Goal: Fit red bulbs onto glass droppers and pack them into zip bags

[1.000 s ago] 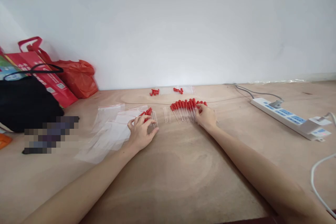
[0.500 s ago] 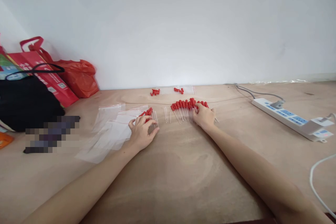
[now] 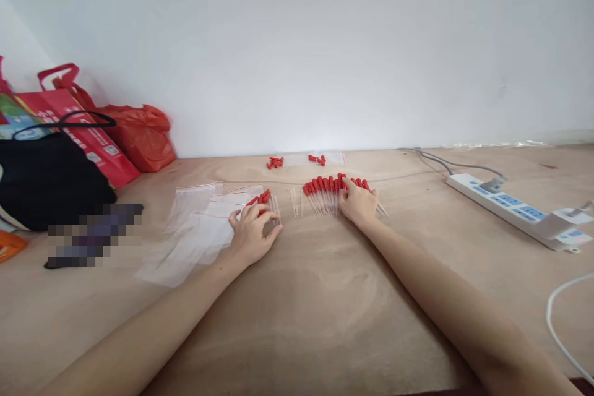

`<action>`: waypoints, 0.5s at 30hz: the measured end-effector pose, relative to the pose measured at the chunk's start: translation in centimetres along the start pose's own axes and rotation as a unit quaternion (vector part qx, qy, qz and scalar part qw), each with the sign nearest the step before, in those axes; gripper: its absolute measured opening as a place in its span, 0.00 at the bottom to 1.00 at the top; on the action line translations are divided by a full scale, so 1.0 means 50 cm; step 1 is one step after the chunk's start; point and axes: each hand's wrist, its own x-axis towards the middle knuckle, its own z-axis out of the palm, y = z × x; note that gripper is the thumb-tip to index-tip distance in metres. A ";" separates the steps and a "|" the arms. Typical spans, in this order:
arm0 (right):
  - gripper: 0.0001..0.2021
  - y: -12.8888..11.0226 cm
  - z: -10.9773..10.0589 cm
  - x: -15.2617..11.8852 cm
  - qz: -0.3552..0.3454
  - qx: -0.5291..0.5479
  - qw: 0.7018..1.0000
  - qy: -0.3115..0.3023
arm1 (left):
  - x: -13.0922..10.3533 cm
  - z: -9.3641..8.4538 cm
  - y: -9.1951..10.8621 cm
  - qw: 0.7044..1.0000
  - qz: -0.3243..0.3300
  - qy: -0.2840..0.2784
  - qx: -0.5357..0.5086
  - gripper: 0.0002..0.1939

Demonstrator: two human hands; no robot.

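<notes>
Slim clear droppers with red bulbs (image 3: pixel 322 184) lie side by side in a fanned row, bulbs toward the wall. My right hand (image 3: pixel 359 201) is over the right half of this row, its index finger and thumb closed at a red-bulbed dropper; the palm hides several others. My left hand (image 3: pixel 253 235) rests by a small pile of loose red bulbs (image 3: pixel 264 196), fingers curved and apart, thumb spread, with nothing visible in it. Just beyond its fingertips are bare clear tubes (image 3: pixel 275 205), and more clear tubes (image 3: pixel 296 203) lie between the two hands.
Clear zip bags (image 3: pixel 185 247) overlap left of my left hand. Near the wall are more red bulbs (image 3: pixel 275 162) and a clear bag (image 3: pixel 297 159). A white power strip (image 3: pixel 505 204) with cables lies right. Red bags (image 3: pixel 143 136) and a black bag (image 3: pixel 55 179) stand left.
My right hand has shifted slightly left along the row, its index finger now stretched to a red bulb. The left hand has stayed in place.
</notes>
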 end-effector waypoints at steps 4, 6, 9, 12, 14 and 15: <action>0.19 0.020 -0.001 0.003 -0.003 0.004 1.000 -0.019 | -0.002 0.002 -0.002 1.000 -0.002 0.007 0.004 0.06; 0.18 0.030 -0.002 0.006 -0.011 0.005 1.000 -0.026 | -0.003 0.003 -0.003 1.000 -0.003 0.009 0.005 0.07; 0.18 0.041 -0.006 0.011 -0.027 -0.001 0.999 -0.028 | -0.004 0.002 -0.003 1.000 -0.003 0.004 0.003 0.07; 0.17 0.050 -0.008 0.013 -0.044 0.003 0.999 -0.027 | -0.004 0.000 -0.002 1.000 -0.003 -0.001 0.004 0.07; 0.16 0.049 -0.010 0.010 -0.053 0.013 0.998 -0.017 | -0.003 -0.001 -0.001 1.000 -0.005 -0.001 0.007 0.07; 0.16 0.045 -0.010 0.007 -0.055 0.020 0.998 -0.006 | -0.003 -0.002 0.000 1.000 -0.009 0.002 0.008 0.07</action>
